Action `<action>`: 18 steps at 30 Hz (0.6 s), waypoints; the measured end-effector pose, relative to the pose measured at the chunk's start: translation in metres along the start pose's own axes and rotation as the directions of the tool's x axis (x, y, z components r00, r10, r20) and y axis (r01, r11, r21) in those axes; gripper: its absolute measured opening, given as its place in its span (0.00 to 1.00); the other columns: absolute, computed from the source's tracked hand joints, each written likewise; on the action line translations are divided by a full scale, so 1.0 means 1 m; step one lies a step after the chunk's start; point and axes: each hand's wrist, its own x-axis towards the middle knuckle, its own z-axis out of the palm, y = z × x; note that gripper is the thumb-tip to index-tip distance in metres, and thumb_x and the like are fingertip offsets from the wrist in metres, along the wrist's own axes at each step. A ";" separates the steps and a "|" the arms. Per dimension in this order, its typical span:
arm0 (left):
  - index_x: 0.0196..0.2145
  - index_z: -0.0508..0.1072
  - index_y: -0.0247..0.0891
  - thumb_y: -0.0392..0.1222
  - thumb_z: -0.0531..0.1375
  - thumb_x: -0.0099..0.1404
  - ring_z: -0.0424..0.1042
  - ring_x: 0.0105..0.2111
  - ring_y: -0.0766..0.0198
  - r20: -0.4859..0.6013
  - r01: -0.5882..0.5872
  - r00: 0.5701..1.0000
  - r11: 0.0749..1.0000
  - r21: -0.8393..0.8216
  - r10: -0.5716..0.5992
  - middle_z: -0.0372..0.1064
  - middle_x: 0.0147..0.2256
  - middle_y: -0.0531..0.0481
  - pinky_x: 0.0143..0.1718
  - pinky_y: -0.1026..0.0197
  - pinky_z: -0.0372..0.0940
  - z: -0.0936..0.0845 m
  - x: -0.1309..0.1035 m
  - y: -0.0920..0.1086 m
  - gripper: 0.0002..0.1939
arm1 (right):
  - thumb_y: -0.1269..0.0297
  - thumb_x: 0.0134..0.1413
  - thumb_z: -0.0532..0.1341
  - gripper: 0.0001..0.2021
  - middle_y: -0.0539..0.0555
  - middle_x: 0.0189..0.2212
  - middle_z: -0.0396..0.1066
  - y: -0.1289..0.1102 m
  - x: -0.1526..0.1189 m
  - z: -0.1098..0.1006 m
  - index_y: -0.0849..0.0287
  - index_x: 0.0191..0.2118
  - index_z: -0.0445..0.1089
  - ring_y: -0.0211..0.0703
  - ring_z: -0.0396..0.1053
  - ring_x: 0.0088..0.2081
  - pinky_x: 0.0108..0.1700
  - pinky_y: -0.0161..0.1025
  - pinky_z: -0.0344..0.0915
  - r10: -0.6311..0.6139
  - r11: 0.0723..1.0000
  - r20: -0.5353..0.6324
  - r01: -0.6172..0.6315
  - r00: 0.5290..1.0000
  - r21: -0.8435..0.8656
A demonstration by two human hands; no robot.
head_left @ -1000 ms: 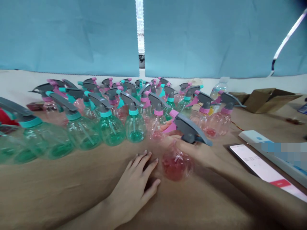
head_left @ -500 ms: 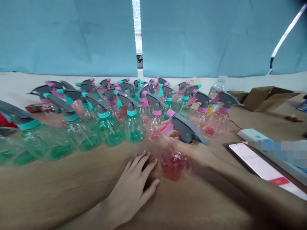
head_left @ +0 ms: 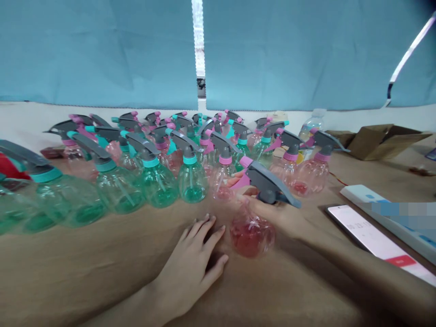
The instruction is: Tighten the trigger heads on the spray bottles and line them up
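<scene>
Dozens of capped spray bottles already stand behind the pink bottle, whose neck the right hand clamps with its fingers, left hand flat on the counter, fingers apart.

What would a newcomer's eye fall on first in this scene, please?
First, the crowd of green and pink spray bottles standing across the back of the brown table. Then, in front, the right hand gripping a pink spray bottle by its neck, the left hand flat on the table beside it.
</scene>
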 end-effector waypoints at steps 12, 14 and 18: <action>0.57 0.61 0.36 0.46 0.53 0.67 0.53 0.58 0.48 0.009 0.000 1.000 1.000 0.004 0.000 0.54 0.59 0.39 0.53 0.43 0.55 0.002 -0.001 0.000 0.23 | 0.52 0.50 0.59 0.12 0.48 0.22 0.65 0.002 -0.002 -0.002 0.54 0.26 0.64 0.38 0.63 0.25 0.30 0.37 0.63 0.001 0.998 0.024 0.001 1.000 -0.062; 0.58 0.60 0.36 0.46 0.53 0.67 0.52 0.58 0.48 0.013 0.005 1.000 1.000 0.008 -0.005 0.54 0.59 0.39 0.53 0.43 0.55 0.002 -0.001 0.000 0.23 | 0.51 0.50 0.59 0.12 0.49 0.24 0.66 0.006 -0.002 -0.001 0.54 0.26 0.65 0.39 0.65 0.27 0.32 0.38 0.64 -0.016 0.996 0.043 0.020 0.999 -0.084; 0.57 0.61 0.37 0.47 0.52 0.67 0.53 0.58 0.48 0.029 0.010 1.000 1.000 0.005 -0.010 0.54 0.59 0.40 0.53 0.42 0.55 0.000 -0.001 0.000 0.23 | 0.52 0.51 0.58 0.12 0.49 0.26 0.68 0.012 -0.001 0.001 0.54 0.26 0.66 0.40 0.66 0.28 0.31 0.38 0.65 -0.062 0.994 0.115 0.072 0.991 -0.087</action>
